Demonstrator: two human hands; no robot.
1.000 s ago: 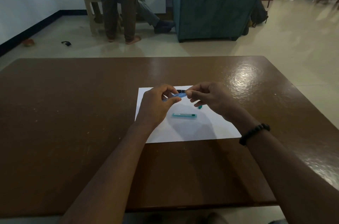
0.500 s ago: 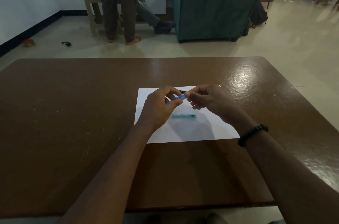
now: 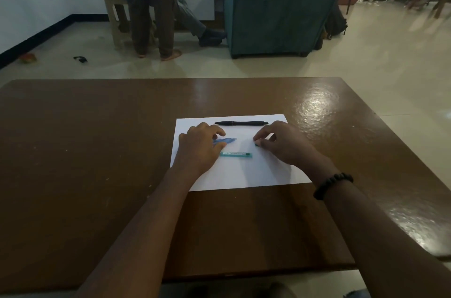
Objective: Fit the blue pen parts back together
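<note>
Blue translucent pen barrel (image 3: 225,140) lies on a white sheet of paper (image 3: 244,175), its left end under the curled fingers of the left hand (image 3: 199,149), which grips it against the sheet. Just to the right, the right hand (image 3: 284,144) rests low on the paper with its fingertips (image 3: 256,139) drawn together over a small teal piece (image 3: 256,144); whether they actually pinch it cannot be told. Between and slightly nearer than the two hands lies a teal tube with a white label (image 3: 236,154), touched by neither hand. Beyond the hands, near the sheet's far edge, a black pen (image 3: 241,123) lies crosswise. A dark bead bracelet (image 3: 333,185) circles the right wrist. The paper sits on a glossy brown table (image 3: 97,151). Farther off stand a teal armchair (image 3: 278,5) and a person's legs (image 3: 152,17).
</note>
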